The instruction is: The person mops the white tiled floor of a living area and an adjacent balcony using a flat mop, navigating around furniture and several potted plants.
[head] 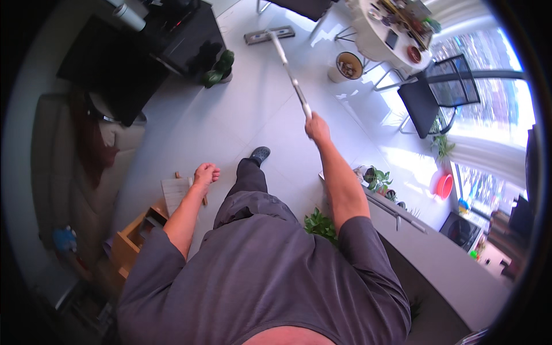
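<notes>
My right hand point(318, 128) is closed around the top end of a flat mop's white and grey handle point(291, 75). The handle slants away from me to the flat mop head point(269, 35), which lies on the pale tiled floor point(267, 110) at the far end. Held out to my left side, my left hand point(207, 174) has loosely curled fingers, and nothing is visible in it. Below that hand is a small low wooden stool or table point(174, 192) with a whitish top. One dark clog point(260, 154) shows on my foot.
A potted plant point(220, 69) stands by a black cabinet point(189, 41). A waste bin point(345, 67) sits near the round table point(401, 58) and a black chair point(418, 99). On the left are a sofa point(51, 172) and a wooden box point(129, 239); a grey cabinet point(435, 254) is at right.
</notes>
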